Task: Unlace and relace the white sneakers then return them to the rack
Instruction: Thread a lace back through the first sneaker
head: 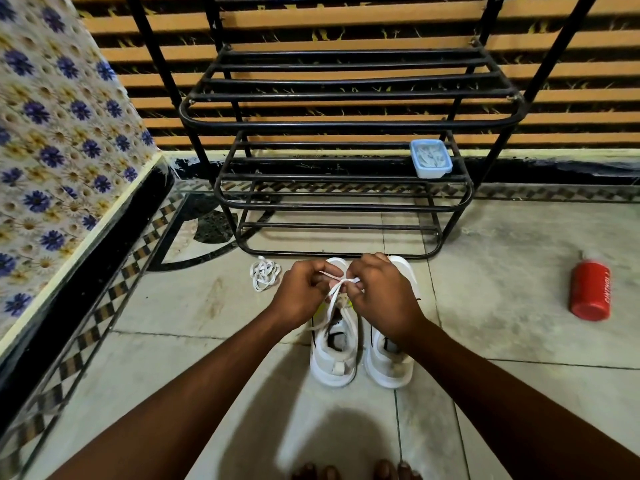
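Two white sneakers stand side by side on the floor tiles, heels toward me: the left sneaker (pixel 333 355) and the right sneaker (pixel 389 362). Over the left sneaker's front, my left hand (pixel 303 296) and my right hand (pixel 382 292) each pinch an end of its white lace (pixel 334 294), and the strands cross between the fingers. My hands hide the toes of both shoes. A loose white lace (pixel 265 273) lies bundled on the floor left of the sneakers. The black metal shoe rack (pixel 346 123) stands just behind.
A pale blue lidded box (pixel 430 158) sits on the rack's lower shelf at right. A red bottle (pixel 589 291) lies on the floor to the right. A floral-covered bed edge (pixel 69 161) runs along the left. My toes (pixel 356 471) show at the bottom.
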